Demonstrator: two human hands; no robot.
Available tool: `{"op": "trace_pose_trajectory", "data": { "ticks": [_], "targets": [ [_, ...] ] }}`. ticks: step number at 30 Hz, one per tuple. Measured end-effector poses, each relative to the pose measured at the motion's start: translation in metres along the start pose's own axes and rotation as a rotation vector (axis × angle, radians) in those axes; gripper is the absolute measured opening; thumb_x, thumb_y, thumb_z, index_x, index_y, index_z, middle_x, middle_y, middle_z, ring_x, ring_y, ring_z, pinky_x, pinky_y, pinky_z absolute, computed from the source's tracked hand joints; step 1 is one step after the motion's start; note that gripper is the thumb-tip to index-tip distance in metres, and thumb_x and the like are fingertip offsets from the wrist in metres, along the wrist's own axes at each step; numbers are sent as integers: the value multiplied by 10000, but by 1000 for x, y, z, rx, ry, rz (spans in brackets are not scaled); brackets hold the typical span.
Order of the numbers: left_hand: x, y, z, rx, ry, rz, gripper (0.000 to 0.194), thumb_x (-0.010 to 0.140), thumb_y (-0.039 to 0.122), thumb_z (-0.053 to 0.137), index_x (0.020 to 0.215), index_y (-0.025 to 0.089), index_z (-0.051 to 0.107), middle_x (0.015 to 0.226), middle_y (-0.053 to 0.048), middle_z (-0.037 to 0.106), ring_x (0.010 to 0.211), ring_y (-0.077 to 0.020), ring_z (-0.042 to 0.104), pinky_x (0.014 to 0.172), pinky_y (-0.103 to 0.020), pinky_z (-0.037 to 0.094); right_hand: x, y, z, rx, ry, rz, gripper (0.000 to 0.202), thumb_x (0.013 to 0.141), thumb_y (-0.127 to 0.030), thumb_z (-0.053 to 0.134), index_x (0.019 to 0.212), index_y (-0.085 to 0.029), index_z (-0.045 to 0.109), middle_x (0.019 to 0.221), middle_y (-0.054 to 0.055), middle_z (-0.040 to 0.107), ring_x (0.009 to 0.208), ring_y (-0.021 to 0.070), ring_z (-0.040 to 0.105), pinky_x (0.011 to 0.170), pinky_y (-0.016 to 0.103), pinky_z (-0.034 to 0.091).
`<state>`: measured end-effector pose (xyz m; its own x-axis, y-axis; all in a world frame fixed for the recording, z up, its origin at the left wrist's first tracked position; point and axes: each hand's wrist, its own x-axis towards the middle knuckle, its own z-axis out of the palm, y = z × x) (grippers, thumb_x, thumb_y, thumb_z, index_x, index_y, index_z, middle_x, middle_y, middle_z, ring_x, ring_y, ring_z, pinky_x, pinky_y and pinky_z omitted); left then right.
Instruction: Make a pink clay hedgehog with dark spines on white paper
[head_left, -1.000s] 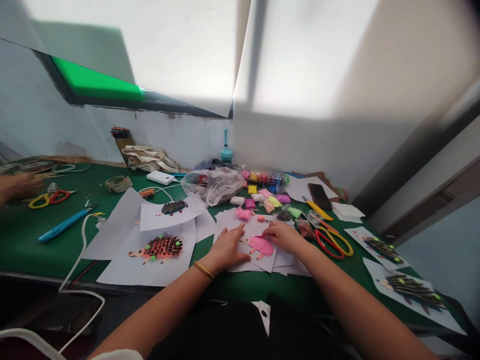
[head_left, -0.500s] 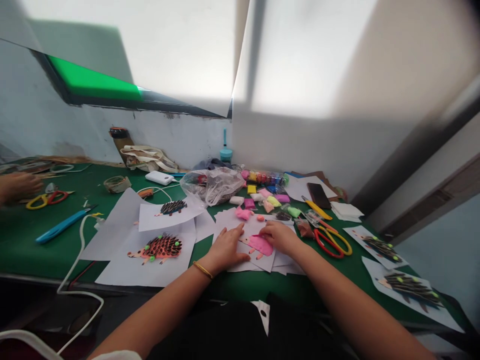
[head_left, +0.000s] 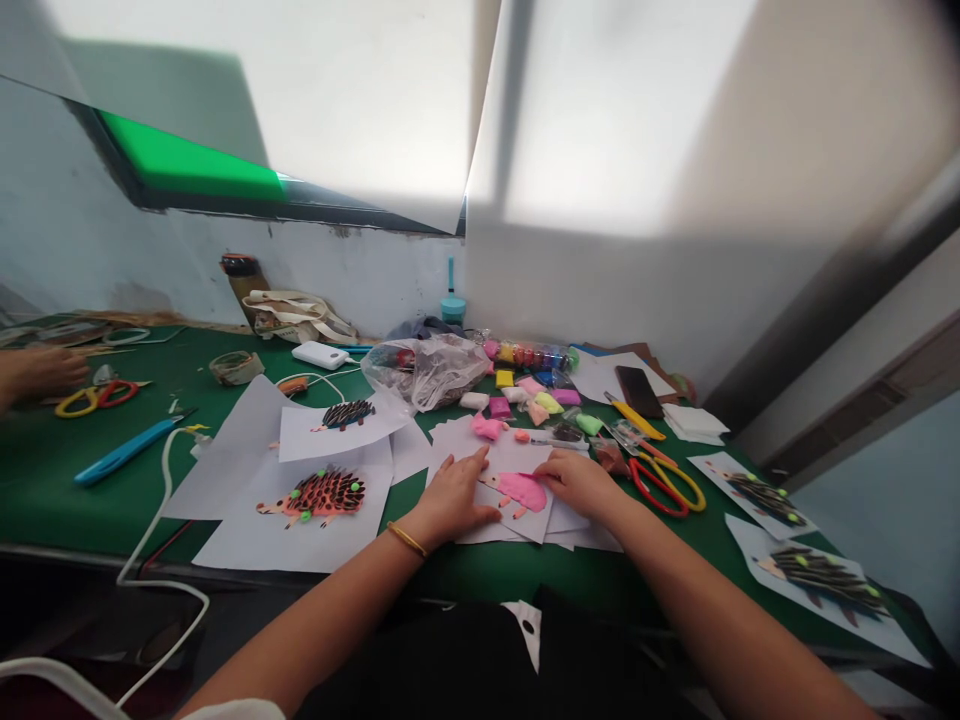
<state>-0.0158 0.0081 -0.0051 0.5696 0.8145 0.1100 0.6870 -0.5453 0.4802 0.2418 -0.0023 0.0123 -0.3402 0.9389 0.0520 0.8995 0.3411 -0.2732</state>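
A white sheet [head_left: 517, 527] in front of me bears a pink clay hedgehog shape [head_left: 527, 491] with a pale face and small feet. My left hand [head_left: 459, 497] rests on the sheet's left side, its fingers apart and nothing in it. My right hand [head_left: 576, 482] touches the upper right edge of the pink clay with its fingertips; its fingers are held together. Just beyond the sheet lie a lump of pink clay [head_left: 489, 427] and a pen [head_left: 551, 440].
Clay packets [head_left: 500, 407] and a plastic bag [head_left: 425, 372] lie behind. Scissors [head_left: 677, 487], a yellow cutter [head_left: 636, 419] and a phone [head_left: 638, 391] are right. Finished hedgehog sheets [head_left: 319, 500] lie left. Another person's hand [head_left: 45, 375] is at far left.
My right hand has shifted slightly to the right along the pink clay, uncovering more of its upper right part. My left hand has stayed in place.
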Motion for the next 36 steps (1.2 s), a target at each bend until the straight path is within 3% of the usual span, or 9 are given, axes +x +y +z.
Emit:
{"op": "trace_pose_trajectory", "data": {
  "ticks": [21,36],
  "targets": [
    [-3,4,-3,26,17,7,980,701,480,725,1478,204,196,1376,-110,523,1320,-264,429,1155,-479,183,-28,-1,-6,-17,-62,67,320,879,-238,469,1066,-267,726,975,47,681,880,164,633,726,234,430],
    [-7,6,-1,61,60,18,978,680,514,703,1483,219,230,1360,-101,530,1292,-297,438,1147,-522,150,-47,-17,-9,9,-68,147,286,892,-306,461,949,-274,739,898,43,692,806,169,607,639,240,358]
  ]
}}
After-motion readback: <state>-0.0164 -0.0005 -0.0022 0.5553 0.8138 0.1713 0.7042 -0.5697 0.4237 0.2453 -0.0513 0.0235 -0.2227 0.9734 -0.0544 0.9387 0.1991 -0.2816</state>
